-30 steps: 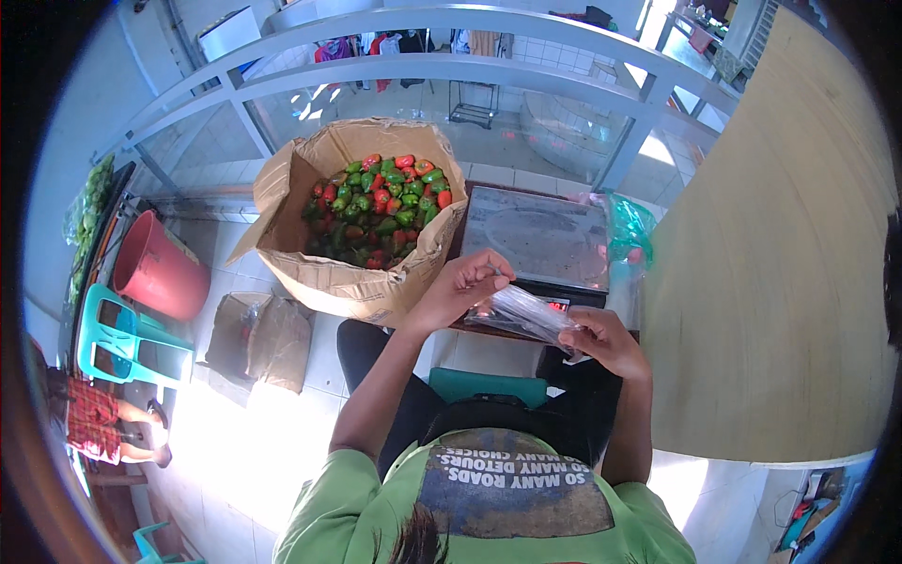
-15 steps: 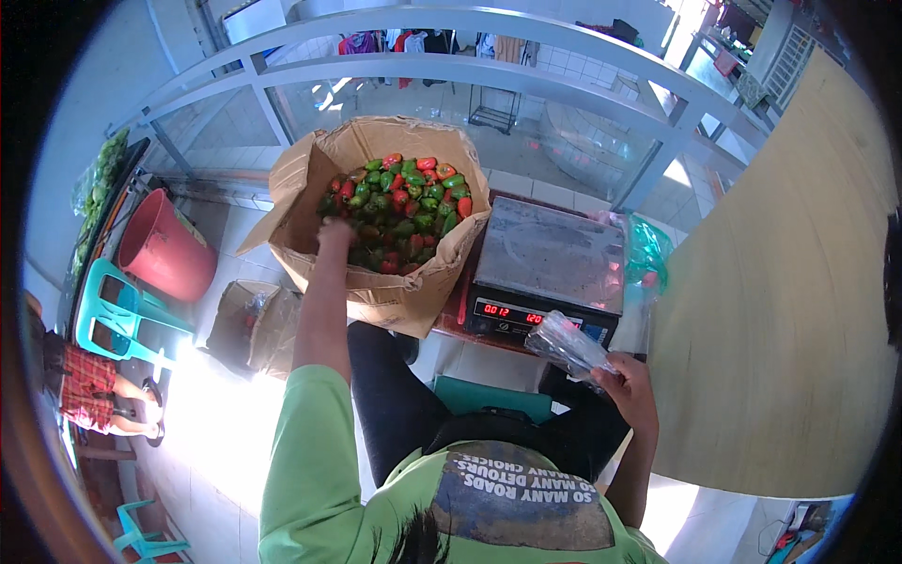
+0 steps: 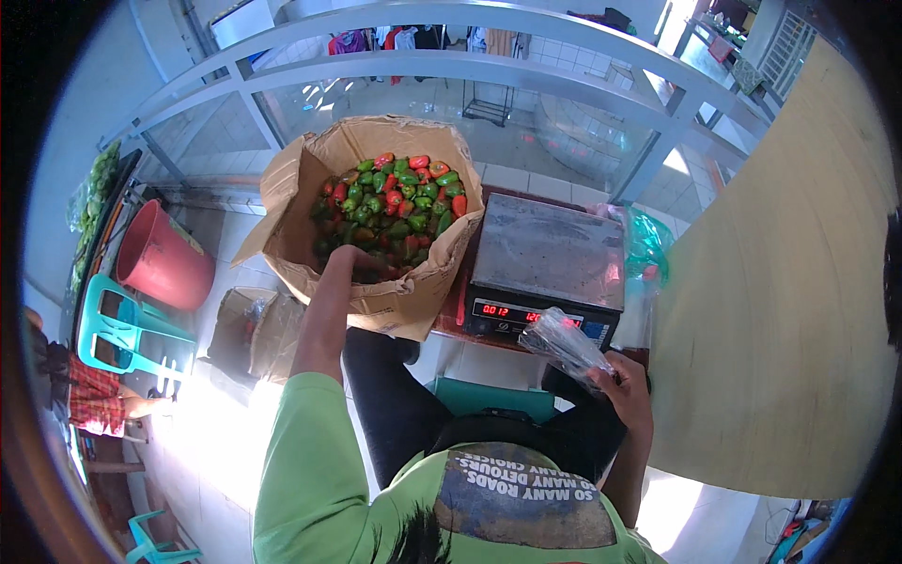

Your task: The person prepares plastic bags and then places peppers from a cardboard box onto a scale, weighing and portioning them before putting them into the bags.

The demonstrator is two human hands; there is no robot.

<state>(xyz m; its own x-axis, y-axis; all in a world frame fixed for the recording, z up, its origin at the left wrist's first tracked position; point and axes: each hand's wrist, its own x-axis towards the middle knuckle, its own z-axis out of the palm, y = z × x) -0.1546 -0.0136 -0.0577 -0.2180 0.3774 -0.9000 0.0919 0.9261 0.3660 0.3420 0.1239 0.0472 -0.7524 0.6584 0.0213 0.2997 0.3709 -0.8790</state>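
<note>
Around the left hand (image 3: 360,265): peppers (image 3: 399,195), red and green, heaped in a large cardboard carton (image 3: 381,307); most lie beyond the hand, toward the carton's far wall.
Left hand, condition: lowered inside the carton near its close wall, back of the hand upward; fingers shaded and partly hidden against the peppers. Their spread, and whether any pepper is gripped, cannot be determined.
Right hand (image 3: 618,374), condition: fingers closed, thumb pressing, on the near end of a clear plastic bag (image 3: 566,340).
Plastic bag: extends forward and leftward from the right hand, crumpled, its far end in front of the scale's lit display.
Scale (image 3: 548,246): ahead of the right hand and to the right of the left hand; flat metal plate with stained surface, bare; black front, red digits lit.
Counter (image 3: 449,320): under the scale, reddish-brown edge visible between the two hands.
Green plastic bag (image 3: 648,246): beyond the right hand, just beside the scale's right side.
Wooden panel (image 3: 770,310): right of the right hand, pale, large.
Small carton (image 3: 235,331): left of the left hand, on the floor.
Red bin (image 3: 164,258): farther left of the left hand, tilted in view.
</note>
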